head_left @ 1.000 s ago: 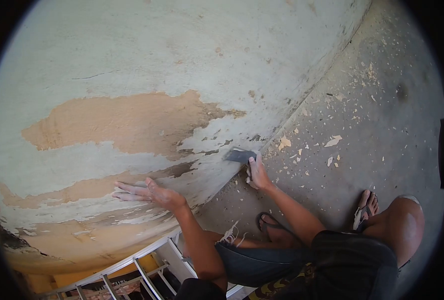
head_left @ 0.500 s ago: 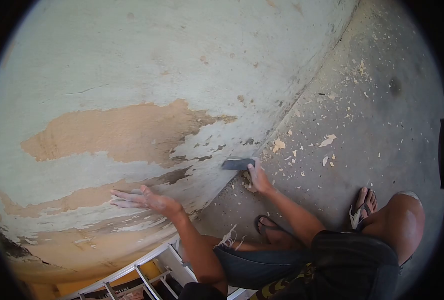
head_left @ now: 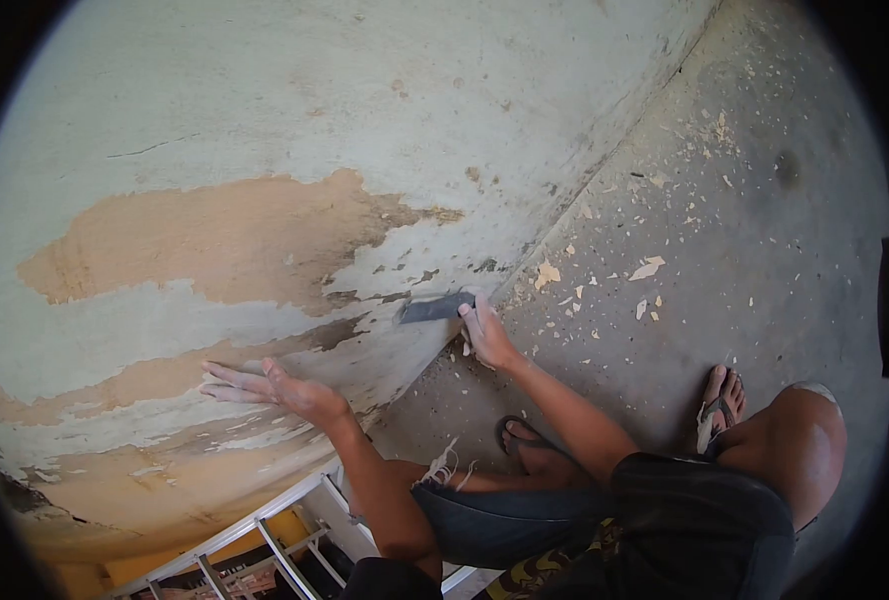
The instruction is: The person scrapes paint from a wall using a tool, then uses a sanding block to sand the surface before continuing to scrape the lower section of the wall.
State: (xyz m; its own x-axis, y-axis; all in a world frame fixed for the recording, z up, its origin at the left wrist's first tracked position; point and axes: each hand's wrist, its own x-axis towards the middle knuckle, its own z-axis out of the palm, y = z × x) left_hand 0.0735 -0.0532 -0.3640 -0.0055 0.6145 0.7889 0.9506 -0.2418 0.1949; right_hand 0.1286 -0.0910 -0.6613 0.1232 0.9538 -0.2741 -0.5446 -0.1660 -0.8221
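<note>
My right hand [head_left: 487, 333] grips one end of a flat dark scraper [head_left: 437, 308], whose far edge meets the pale wall [head_left: 385, 120] low down near the floor. Fingers spread, my left hand [head_left: 290, 388] is at the wall's lower part, beside a strip of bare tan plaster [head_left: 155, 385], and holds nothing. A larger tan patch [head_left: 205, 240] with ragged edges lies above it. Small dark chipped spots surround the scraper's end.
Grey floor [head_left: 725, 290] with scattered paint flakes [head_left: 648, 268] runs along the wall on the right. My sandalled feet [head_left: 722, 400] and bent knees are at the lower right. A metal ladder [head_left: 265, 520] lies at the bottom left.
The scraper and my right hand have moved left and slightly up over the wall. My left hand has shifted a little left and up; the view has also shifted slightly.
</note>
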